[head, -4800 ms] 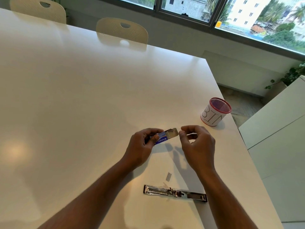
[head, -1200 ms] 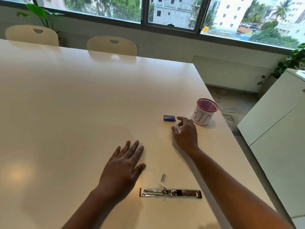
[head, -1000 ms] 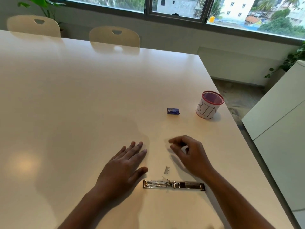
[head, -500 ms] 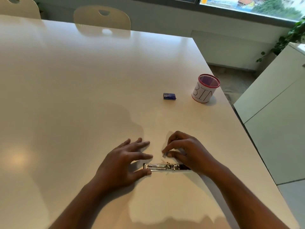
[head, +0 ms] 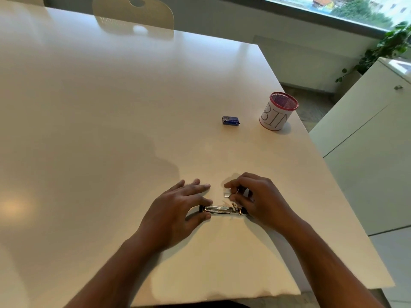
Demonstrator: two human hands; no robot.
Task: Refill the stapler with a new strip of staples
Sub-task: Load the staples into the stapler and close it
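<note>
An opened metal stapler (head: 222,209) lies flat on the white table (head: 111,130), its right part hidden under my right hand. My left hand (head: 178,210) rests on the table with thumb and fingers touching the stapler's left end. My right hand (head: 255,198) pinches a small silver strip of staples (head: 226,193) between thumb and fingers, just above the stapler's middle. A small blue staple box (head: 230,120) lies closed farther back on the table.
A white cup with a red mesh rim marked "BIN" (head: 278,112) stands near the table's right edge, right of the box. A beige chair (head: 133,12) is at the far side. White cabinets (head: 367,141) stand to the right.
My right hand came back from the blue box to the loose staple strip and picked it up. My left hand slid to the stapler's left end. The camera tilted down.
</note>
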